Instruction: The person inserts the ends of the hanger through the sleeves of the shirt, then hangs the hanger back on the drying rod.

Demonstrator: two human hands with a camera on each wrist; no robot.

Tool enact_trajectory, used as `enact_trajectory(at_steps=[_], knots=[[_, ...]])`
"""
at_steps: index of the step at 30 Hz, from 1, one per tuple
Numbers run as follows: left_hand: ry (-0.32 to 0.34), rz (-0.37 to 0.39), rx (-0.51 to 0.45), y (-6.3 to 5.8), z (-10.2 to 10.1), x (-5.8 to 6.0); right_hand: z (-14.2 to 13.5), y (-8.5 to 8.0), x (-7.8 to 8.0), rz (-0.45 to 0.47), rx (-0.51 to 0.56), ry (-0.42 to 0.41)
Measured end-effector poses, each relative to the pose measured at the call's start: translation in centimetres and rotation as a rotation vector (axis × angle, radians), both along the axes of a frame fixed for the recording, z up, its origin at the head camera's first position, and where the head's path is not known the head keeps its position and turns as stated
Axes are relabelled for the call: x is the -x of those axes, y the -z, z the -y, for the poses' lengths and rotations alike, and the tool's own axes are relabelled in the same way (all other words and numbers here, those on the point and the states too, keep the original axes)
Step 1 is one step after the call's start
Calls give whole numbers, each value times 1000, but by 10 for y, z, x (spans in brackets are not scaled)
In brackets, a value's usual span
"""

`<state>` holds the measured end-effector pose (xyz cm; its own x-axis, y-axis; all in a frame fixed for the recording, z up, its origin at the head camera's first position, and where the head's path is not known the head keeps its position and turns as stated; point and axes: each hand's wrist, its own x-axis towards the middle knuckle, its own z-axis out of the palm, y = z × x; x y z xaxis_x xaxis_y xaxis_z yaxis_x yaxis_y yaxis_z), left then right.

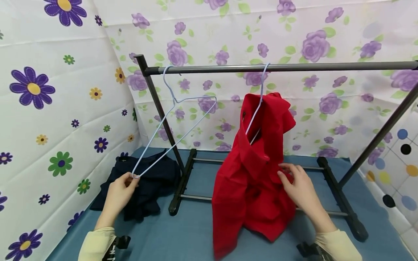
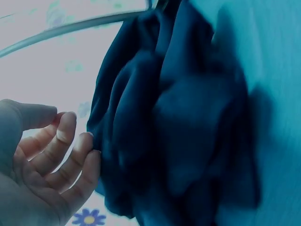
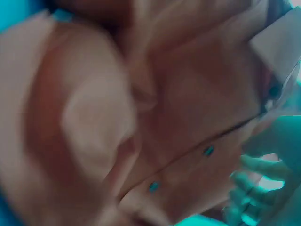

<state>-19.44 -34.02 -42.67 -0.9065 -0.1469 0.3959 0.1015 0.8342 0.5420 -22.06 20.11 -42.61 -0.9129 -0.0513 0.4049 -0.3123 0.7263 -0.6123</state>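
My left hand [image 1: 119, 195] pinches the near lower corner of a pale blue wire hanger [image 1: 153, 139], its thumb and forefinger together. That hanger carries no garment and hooks over the rail near its left end. A red buttoned shirt [image 1: 251, 188] hangs from a second wire hanger [image 1: 262, 87] near the middle of the rail, its fabric bunched and twisted. Beside the shirt's right side is my right hand [image 1: 300, 188], fingers loosely bent; whether they touch the cloth I cannot tell. In the right wrist view, small buttons run down the shirt [image 3: 183, 155].
The dark metal rack has a top rail [image 1: 209, 69], slanted posts and a floor frame [image 1: 183, 181] on a blue cloth [image 1: 183, 235]. A crumpled navy garment [image 1: 153, 192] lies behind my left hand. Flower-printed sheets [image 1: 209, 40] stand behind and at the left.
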Motion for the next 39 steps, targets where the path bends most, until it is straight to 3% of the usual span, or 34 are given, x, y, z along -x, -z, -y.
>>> enact_trajectory(at_steps=[4,6,9,12,15,18,20,22,25,29,32,36,39], knots=[[-63,-7,-7,-8,12,-4,26,-25,-16,-187,200,-60],[-126,-12,-37,-10,17,-5,43,-38,-29,-234,344,-169],[-213,15,-124,-8,23,-4,66,-55,-48,-231,567,-391],[-272,104,-199,-1,31,-1,86,-67,-64,-154,711,-605],[-299,200,-233,7,40,4,104,-70,-73,-45,744,-807],[-285,267,-275,13,48,12,119,-66,-76,158,751,-1025],[-260,301,-339,15,52,21,128,-60,-72,306,738,-1108],[-228,332,-410,16,53,30,135,-50,-64,442,697,-1108],[-199,381,-466,18,52,43,144,-27,-44,549,602,-998],[-200,399,-444,25,48,54,154,12,-20,610,520,-822],[-196,377,-407,33,44,60,159,36,-9,636,534,-734],[-182,373,-354,41,43,65,162,53,-1,661,585,-675],[-186,379,-379,43,45,65,166,58,2,659,601,-661]])
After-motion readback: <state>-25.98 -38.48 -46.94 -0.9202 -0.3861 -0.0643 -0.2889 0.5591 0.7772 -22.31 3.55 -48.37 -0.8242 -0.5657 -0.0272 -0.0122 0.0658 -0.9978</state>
